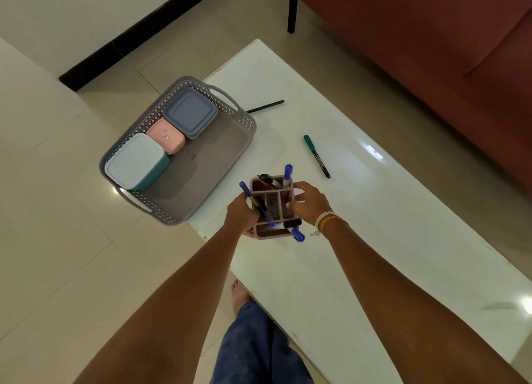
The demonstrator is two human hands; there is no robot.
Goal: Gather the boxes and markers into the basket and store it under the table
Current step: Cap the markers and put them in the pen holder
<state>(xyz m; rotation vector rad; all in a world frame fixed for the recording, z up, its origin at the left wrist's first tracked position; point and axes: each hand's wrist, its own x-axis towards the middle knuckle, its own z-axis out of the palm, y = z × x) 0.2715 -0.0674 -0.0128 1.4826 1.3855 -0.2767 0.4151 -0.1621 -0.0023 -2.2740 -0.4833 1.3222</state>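
Pink divided holder (272,208), markers standing in it, is hovering over the white table (345,225) edge, just right of the grey basket (201,164). Left hand (240,213) and right hand (309,200) are clamping its sides, fingers curled. Pink box (166,136) in the basket is bearing an unreadable label. Green marker (316,156) is lying on the table beyond the holder, print illegible.

Pink box (166,136) label unreadable; left hand (241,213) fingers hidden behind organizer (273,209).

Home living room — red-brown sofa (431,38) beside low white coffee table (359,210), beige tiled floor (57,210).
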